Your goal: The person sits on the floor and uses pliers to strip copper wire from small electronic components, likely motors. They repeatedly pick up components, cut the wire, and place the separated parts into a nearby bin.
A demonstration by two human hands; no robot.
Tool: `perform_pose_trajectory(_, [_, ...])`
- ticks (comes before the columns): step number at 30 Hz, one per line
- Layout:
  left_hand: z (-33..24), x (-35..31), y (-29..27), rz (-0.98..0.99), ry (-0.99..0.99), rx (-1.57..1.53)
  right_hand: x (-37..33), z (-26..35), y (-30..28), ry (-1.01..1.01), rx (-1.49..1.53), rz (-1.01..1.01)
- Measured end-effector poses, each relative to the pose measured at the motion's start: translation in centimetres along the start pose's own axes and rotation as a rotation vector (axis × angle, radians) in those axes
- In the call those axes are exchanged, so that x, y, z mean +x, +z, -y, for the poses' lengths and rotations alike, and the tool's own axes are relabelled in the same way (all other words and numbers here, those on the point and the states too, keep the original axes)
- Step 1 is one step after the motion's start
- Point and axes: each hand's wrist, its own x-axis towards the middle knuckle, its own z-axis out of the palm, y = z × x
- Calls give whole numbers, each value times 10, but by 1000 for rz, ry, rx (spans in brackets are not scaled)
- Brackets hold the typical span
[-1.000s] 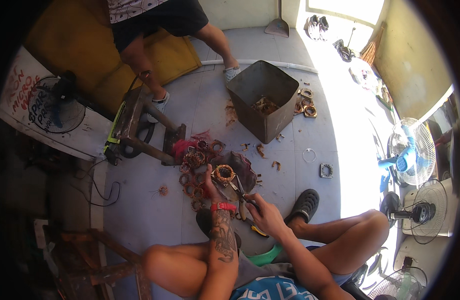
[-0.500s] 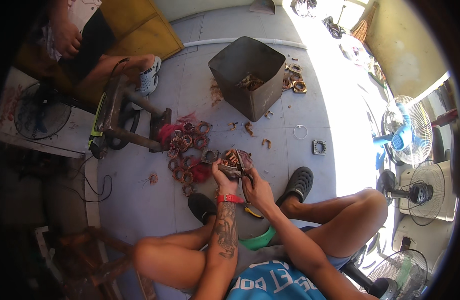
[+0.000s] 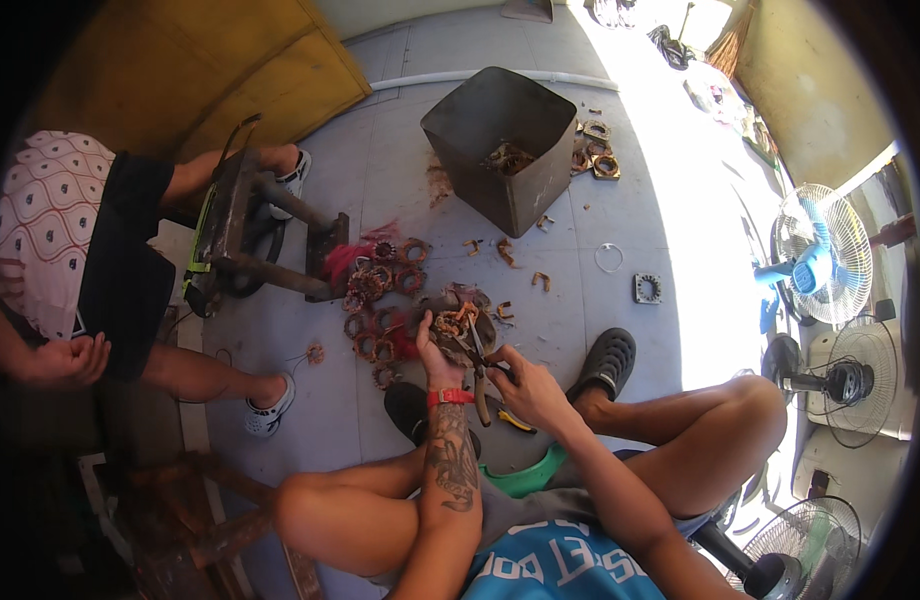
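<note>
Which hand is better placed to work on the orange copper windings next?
Probably the right hand: it grips a slim, silver-tipped metal tool, whose tips are at the orange copper windings, while the left hand is occupied supporting them.

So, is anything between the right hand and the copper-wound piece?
Only the tool in the right hand; its tip is at the copper-wound piece, held in the left hand. Nothing else visible intervenes.

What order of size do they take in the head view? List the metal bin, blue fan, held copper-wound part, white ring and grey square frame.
1. Metal bin
2. Blue fan
3. Copper-wound part, partly hidden
4. White ring and grey square frame: too alike to rank
</note>
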Motion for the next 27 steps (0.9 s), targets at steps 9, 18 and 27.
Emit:
perform_pose_trajectory(9, [24,-5,40,-125,187,452,32,-13,21,89,315,-292])
perform_pose_trajectory(18, [-17,-6,49,205,-196,24,15,3,-3,-268,-87,-334])
perform_pose_trajectory(27, [-37,8,53,128,121,-39,-16,29,-8,13,-5,-181])
